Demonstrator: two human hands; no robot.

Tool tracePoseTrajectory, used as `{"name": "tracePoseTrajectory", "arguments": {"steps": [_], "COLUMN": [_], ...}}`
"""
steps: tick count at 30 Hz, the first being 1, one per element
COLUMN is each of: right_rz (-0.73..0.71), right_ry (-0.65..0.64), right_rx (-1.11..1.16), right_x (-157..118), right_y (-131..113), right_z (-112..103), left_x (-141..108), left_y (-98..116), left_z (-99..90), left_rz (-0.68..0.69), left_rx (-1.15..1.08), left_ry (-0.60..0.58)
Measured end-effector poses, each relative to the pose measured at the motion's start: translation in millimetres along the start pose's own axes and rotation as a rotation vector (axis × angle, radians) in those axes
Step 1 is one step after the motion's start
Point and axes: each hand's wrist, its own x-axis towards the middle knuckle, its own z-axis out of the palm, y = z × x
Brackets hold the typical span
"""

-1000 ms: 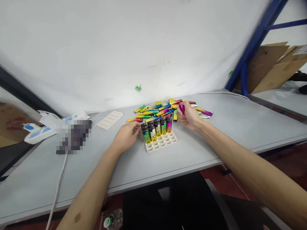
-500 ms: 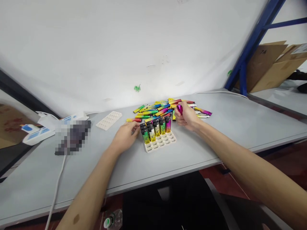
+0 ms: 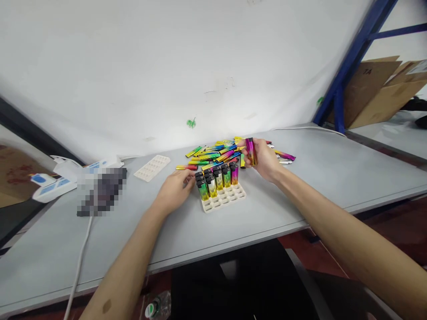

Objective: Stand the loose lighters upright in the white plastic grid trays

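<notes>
A purple and gold lighter [image 3: 251, 152] is held nearly upright in my right hand [image 3: 265, 161], above the table's right-centre part. My left hand [image 3: 175, 190] has its fingers bent against the left side of the lighters standing in a white slotted tray [image 3: 225, 199]. Several lighters [image 3: 218, 178] with black tops fill the tray's back rows, while its front slots show bare. Behind the tray lies a loose pile of shiny coloured lighters [image 3: 213, 155]. Whether my left fingertips grip a lighter is hard to see.
Another white slotted tray [image 3: 152, 168] lies on the grey table [image 3: 187, 235], left of the pile. A power strip [image 3: 55, 189], a blurred dark object [image 3: 103, 191] and a white cable [image 3: 82, 253] are at the left. Cardboard boxes [image 3: 373, 93] stand beyond a blue frame [image 3: 350, 62].
My right hand has turned, so the purple lighter now shows its long side upright instead of just its end. My left hand has stayed at the tray.
</notes>
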Motion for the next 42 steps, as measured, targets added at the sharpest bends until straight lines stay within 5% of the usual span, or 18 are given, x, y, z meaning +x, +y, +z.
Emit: {"name": "tracePoseTrajectory", "arguments": {"steps": [7,14,19,26,42], "right_rz": [-0.236,-0.276,-0.568,-0.977,-1.051], "right_ry": [-0.192,-0.324,-0.278,-0.398,-0.371], "right_rx": [-0.155,-0.299,-0.614,-0.905,-0.920], "right_x": [-6,-24,-39,-40,-38], "right_y": [-9,-10,2,10,7], "right_z": [-13,0,14,17,13], "left_x": [1,0,0,0,1], "left_y": [1,0,0,-2,-2], "left_z": [0.3,0.7,1.2,1.8,2.4], "left_rz": [-0.006,0.004,0.004,0.007,0.006], "left_rx": [0.014,0.013,-0.002,-0.008,-0.035], "left_ry": [0.006,0.008,0.008,0.019,0.010]}}
